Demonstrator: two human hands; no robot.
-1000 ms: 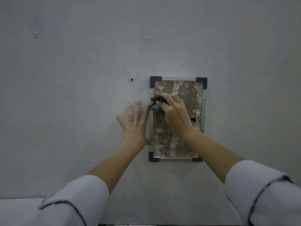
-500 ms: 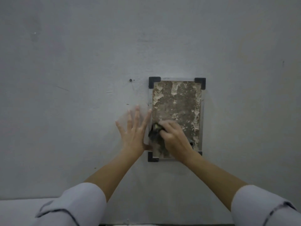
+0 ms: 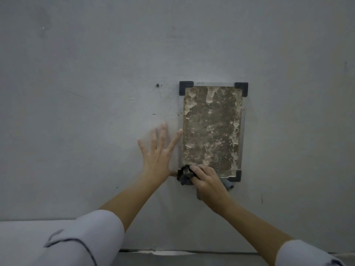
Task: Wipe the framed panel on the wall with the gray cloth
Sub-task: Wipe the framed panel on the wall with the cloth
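Note:
A framed panel [image 3: 212, 129] hangs on the grey wall, its surface mottled brown and cream, with black brackets at its corners. My right hand [image 3: 207, 181] grips a bunched gray cloth [image 3: 184, 176] against the panel's lower left corner, hiding that bracket; a bit of cloth also shows to the right of the hand. My left hand [image 3: 158, 152] lies flat on the wall just left of the frame, fingers spread, the index fingertip at the frame's left edge.
A small dark screw or hole [image 3: 157, 85] sits in the wall left of the panel's top. A pale ledge [image 3: 28, 239] runs below at the lower left. Bare grey wall [image 3: 96, 73] surrounds the panel.
My right hand has drawn the cloth down the panel's left side from near the top to the lower left corner. My left hand has stayed pressed on the wall.

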